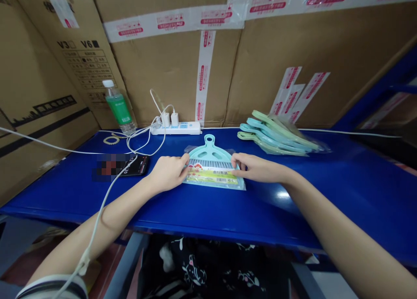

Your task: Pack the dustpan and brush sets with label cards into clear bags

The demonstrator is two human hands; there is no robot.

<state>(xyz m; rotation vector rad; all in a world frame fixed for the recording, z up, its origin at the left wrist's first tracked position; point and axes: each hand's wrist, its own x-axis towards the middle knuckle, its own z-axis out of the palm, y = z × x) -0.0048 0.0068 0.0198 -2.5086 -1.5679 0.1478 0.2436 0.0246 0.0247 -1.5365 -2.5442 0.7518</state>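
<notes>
Left hand [168, 174] sits at the left edge of a bagged teal dustpan [211, 157], fingers [182, 161] on the plastic, though you can't really tell if they're pinching it. The dustpan lies flat mid-bench [325, 194], with the right hand [257, 167] on its other edge, fingers slightly curled, same deal. Further right, a pile of bagged green and teal dustpans [276, 136]

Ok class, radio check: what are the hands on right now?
Left hand, right hand both on bagged dustpan, at opposite edges. White cable across left forearm.
</notes>
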